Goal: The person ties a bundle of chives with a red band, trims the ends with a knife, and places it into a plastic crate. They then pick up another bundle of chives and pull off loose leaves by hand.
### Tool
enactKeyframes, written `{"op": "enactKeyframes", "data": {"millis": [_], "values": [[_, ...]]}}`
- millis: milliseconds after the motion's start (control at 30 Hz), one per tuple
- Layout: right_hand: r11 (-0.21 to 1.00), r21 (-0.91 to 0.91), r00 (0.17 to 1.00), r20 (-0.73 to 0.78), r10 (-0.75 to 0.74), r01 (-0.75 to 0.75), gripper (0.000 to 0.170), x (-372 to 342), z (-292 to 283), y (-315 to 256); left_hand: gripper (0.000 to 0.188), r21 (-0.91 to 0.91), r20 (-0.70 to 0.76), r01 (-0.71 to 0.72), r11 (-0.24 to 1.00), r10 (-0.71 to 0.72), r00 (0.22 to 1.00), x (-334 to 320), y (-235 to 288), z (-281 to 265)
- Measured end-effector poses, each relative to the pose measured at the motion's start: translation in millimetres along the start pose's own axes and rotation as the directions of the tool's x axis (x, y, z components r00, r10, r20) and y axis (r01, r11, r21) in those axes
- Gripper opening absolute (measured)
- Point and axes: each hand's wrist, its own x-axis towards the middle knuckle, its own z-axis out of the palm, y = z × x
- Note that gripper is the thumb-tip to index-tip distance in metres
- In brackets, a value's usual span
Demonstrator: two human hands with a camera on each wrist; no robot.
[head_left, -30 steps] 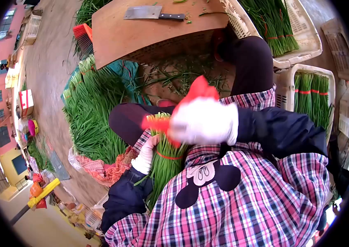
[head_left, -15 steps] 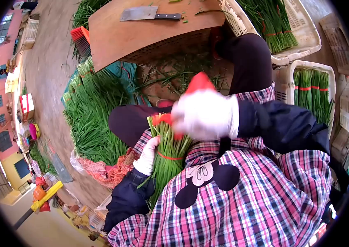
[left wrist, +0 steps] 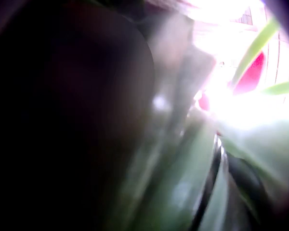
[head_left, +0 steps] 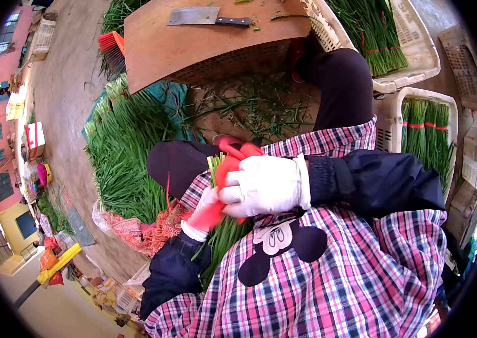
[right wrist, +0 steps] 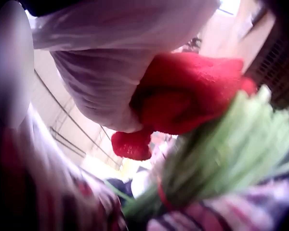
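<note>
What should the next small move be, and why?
Probably gently level the ends of the green bundle: the right hand is close beside them, they look uneven in the right wrist view, and a red band already crosses the bundle.

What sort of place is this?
Probably a place where vegetables are trimmed and packed: red-banded green bundles sit in slotted crates, a cleaver lies on a brown board, and loose-leaved green stalks are heaped nearby.

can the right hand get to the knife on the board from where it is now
Probably not without leaning forward: the right hand is against the bunch of greens, with scrap-strewn floor between it and the board. Nothing covers the knife, though.
</note>
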Motion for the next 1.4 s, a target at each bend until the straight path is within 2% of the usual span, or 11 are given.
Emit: {"op": "enactKeyframes", "data": {"millis": [100,167,333,433,500,533,700,900,1033,1333,1400], "values": [[0.95,-0.102,0.953,0.04,0.301,-0.296,0.016,-49,14,55,0.052,0.048,-0.156,0.022,0.999,-0.014,0.988,-12,25,44],[0.745,-0.508,0.732,0.285,0.619,-0.432,0.013,-75,-8,81,0.053,0.063,-0.131,-0.026,0.998,0.034,0.991,-13,22,39],[0.931,-0.046,0.931,-0.073,0.358,-0.361,0.022,-24,-37,23,0.05,0.201,-0.048,-0.093,0.975,0.105,0.993,-7,25,41],[0.979,0.02,0.97,0.14,0.198,-0.203,0.012,-15,9,6,0.048,0.225,-0.114,-0.086,0.971,0.114,0.987,-12,33,59],[0.937,-0.11,0.926,0.152,0.345,-0.331,0.011,-47,21,39,0.047,0.194,-0.186,-0.006,0.981,0.042,0.982,-19,37,68],[0.806,-0.433,0.73,0.379,0.569,-0.403,0.011,-64,23,59,0.047,0.176,-0.185,-0.029,0.984,0.062,0.981,-20,34,63],[0.81,-0.202,0.822,0.036,0.568,-0.551,0.015,-52,-32,45,0.051,0.119,-0.164,-0.056,0.991,0.076,0.984,-22,38,70],[0.973,0.221,0.984,-0.151,0.098,-0.064,0.024,-28,24,25,0.052,0.362,-0.095,-0.161,0.918,0.209,0.973,-22,26,55],[0.701,-0.437,0.681,0.233,0.694,-0.564,0.011,-77,-7,77,0.045,0.283,-0.179,-0.071,0.956,0.126,0.976,-30,40,83],[0.947,0.309,0.974,-0.169,0.148,-0.091,0.013,-24,21,49,0.055,0.381,-0.145,-0.035,0.924,0.097,0.985,-22,31,56],[0.793,-0.303,0.73,0.314,0.607,-0.529,0.012,-36,1,75,0.055,0.183,-0.16,-0.025,0.983,0.055,0.986,-23,30,53]]}}
